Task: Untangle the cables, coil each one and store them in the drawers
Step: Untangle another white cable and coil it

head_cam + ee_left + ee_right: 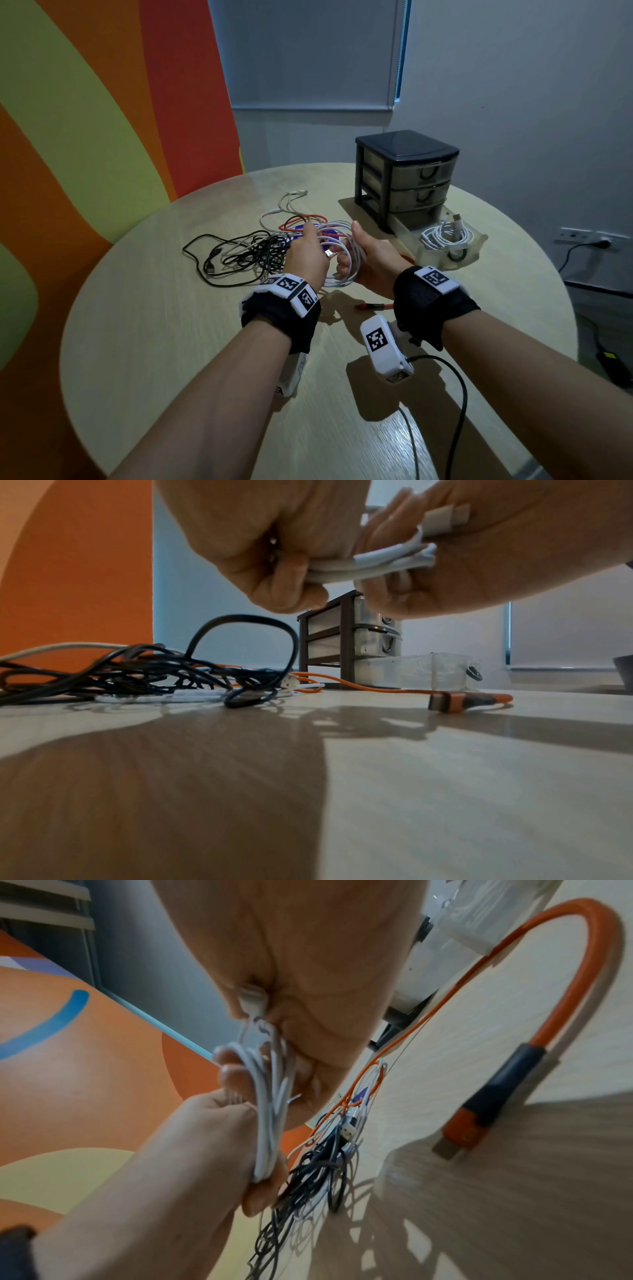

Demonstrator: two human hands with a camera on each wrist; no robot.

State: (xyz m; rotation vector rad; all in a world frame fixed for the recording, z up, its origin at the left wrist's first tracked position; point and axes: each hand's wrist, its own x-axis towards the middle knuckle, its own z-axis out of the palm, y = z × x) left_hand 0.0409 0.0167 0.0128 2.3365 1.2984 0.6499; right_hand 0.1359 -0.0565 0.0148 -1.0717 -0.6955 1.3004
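Overhead, the head view shows the whole layout: a round table (171, 342), both hands raised above its middle, and a drawer unit (404, 178) at the far right edge. The left hand (306, 255) and the right hand (371, 260) share one white cable (337, 270), wound in loops between them. Each grip is closed around that bundle, fingers curled over the strands.

The left wrist view adds detail hidden from above: a white plug (445, 518) at the cable's end lies pressed under the right hand's fingers, and the loops cross from one fist to the other. It also shows an orange cable (377, 689) running flat across the table to its orange-and-black connector (469, 700), which lies near the hands. From above only that connector's tip shows between the wrists.

The right wrist view shows the loops side-on, hanging in a tight hank, with the tangled cables (318, 1164) on the table beyond.

That tangle, black, white and orange strands, lies left of the hands in the head view.

Containers: the unit's upper two drawers are pushed in; their contents cannot be made out. The bottom drawer (479, 246) is pulled out and holds one coiled white cable (448, 236).
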